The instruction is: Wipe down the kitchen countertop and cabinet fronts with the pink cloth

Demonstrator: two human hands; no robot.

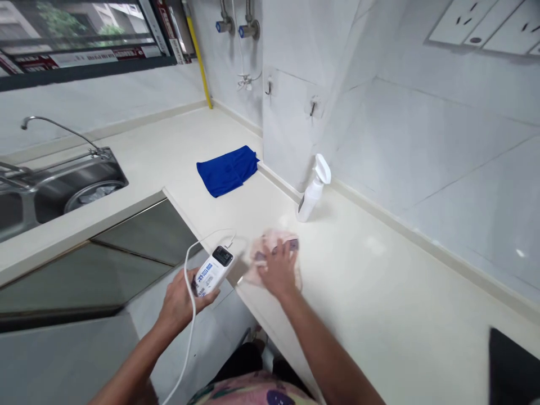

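Observation:
My left hand (181,301) is closed around a white power bank (208,274) with blue print and a dark display, held beside the counter's front edge. A white cable (188,337) plugs into its top end and runs down past my wrist. On the counter, my right hand (278,267) grips a pink cloth (268,239) with a purple patch, fingers apart over it and pressing it down near the corner edge. The cloth is slightly blurred. Just beyond it stands a white spray bottle (310,197), close to the wall. Farther back lies a folded blue cloth (228,171).
A steel sink (113,163) with a thin curved faucet (63,128) is at the left. The pale counter (379,315) turns a corner around the cabinet front. A black panel (512,365) sits at the lower right. Wall hooks, valves and sockets (464,21) are above.

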